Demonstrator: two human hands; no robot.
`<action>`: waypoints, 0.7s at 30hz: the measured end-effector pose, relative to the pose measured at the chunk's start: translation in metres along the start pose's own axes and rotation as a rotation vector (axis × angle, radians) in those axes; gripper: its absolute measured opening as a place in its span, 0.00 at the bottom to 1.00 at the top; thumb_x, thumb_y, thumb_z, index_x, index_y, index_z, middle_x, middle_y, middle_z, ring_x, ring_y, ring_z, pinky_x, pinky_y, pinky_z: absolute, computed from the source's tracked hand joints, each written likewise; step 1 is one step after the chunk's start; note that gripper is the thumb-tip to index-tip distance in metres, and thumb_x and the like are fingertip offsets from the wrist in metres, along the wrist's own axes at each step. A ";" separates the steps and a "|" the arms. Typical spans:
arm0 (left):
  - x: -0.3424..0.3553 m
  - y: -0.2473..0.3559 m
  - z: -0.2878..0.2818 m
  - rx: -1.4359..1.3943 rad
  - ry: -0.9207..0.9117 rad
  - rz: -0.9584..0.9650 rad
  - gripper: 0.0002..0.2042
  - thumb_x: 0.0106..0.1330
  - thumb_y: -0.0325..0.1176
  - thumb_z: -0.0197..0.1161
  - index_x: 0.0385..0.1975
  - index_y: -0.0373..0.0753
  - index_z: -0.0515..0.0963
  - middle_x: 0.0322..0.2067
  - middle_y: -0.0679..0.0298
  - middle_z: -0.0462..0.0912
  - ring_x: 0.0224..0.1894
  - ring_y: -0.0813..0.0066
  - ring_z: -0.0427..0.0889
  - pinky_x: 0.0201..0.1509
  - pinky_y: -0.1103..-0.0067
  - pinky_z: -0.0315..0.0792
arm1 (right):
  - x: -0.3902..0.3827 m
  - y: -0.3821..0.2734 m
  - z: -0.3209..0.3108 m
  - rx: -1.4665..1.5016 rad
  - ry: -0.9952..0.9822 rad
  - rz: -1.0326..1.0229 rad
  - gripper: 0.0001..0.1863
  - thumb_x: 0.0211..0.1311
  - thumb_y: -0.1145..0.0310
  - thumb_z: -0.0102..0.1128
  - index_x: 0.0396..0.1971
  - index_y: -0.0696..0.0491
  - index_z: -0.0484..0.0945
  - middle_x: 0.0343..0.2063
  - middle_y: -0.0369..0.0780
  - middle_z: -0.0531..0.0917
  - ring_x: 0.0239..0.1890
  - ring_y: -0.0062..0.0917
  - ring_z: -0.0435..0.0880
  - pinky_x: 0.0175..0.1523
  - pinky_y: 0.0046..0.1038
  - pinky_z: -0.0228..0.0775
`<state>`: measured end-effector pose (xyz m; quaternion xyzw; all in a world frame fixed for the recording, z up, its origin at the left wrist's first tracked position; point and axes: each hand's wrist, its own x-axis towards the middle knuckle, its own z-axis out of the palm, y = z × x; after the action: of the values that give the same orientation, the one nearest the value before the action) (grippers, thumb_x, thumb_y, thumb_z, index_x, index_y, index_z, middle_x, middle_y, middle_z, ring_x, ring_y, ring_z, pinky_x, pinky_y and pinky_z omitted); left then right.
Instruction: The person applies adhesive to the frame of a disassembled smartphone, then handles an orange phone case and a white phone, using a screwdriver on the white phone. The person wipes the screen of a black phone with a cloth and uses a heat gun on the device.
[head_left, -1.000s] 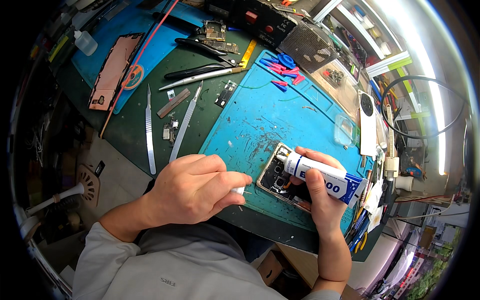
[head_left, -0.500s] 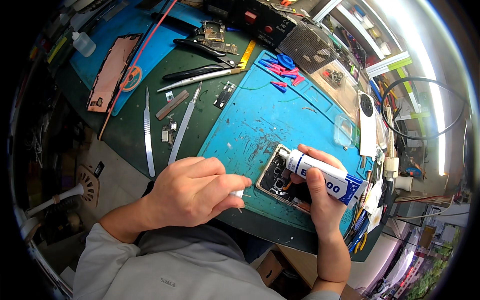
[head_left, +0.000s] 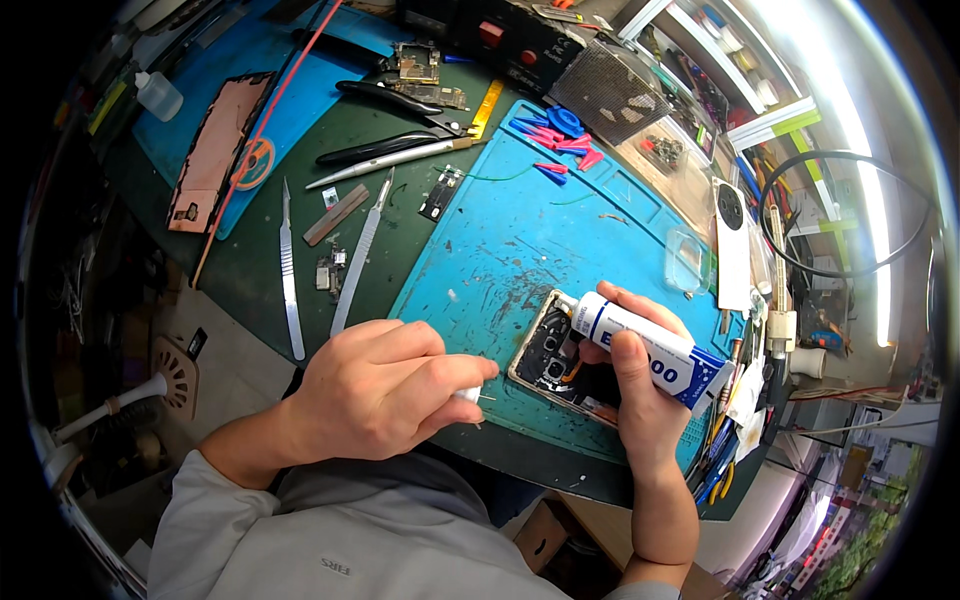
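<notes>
My right hand (head_left: 648, 395) is wrapped round a white and blue glue tube (head_left: 640, 338), thumb on top. The tube lies tilted, its nozzle end at the upper left edge of an opened phone housing (head_left: 552, 362); whether the nozzle touches the rim I cannot tell. Black inner parts show inside the pale-rimmed housing, which is partly covered by the hand. To the left, my left hand (head_left: 375, 395) is closed, pinching a small white cap (head_left: 470, 393) with a thin pin sticking out.
Under the housing lies a blue work mat (head_left: 470, 270). Left of it are a scalpel-like tool (head_left: 363, 250), a second slim metal tool (head_left: 290, 290) and black-handled cutters (head_left: 400, 100). Blue and pink tips (head_left: 560, 145) sit at the back; a clear box (head_left: 688, 260) stands right.
The whole view has shifted slightly. My left hand still pinches the cap, whose pin now points more to the right. The tube stays in my right hand, its nozzle end still by the housing's edge.
</notes>
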<state>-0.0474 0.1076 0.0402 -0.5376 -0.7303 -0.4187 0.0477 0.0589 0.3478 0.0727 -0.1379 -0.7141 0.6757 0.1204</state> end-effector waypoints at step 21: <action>0.001 -0.002 0.003 -0.017 0.031 -0.010 0.14 0.71 0.45 0.65 0.44 0.40 0.81 0.29 0.73 0.84 0.23 0.77 0.77 0.23 0.79 0.68 | 0.034 -0.015 -0.026 -0.019 0.126 0.124 0.17 0.71 0.61 0.67 0.48 0.60 0.83 0.40 0.43 0.88 0.38 0.22 0.87 0.47 0.24 0.80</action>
<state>-0.0487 0.1104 0.0377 -0.5279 -0.7284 -0.4337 0.0524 0.0363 0.3839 0.0882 -0.2250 -0.7015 0.6651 0.1219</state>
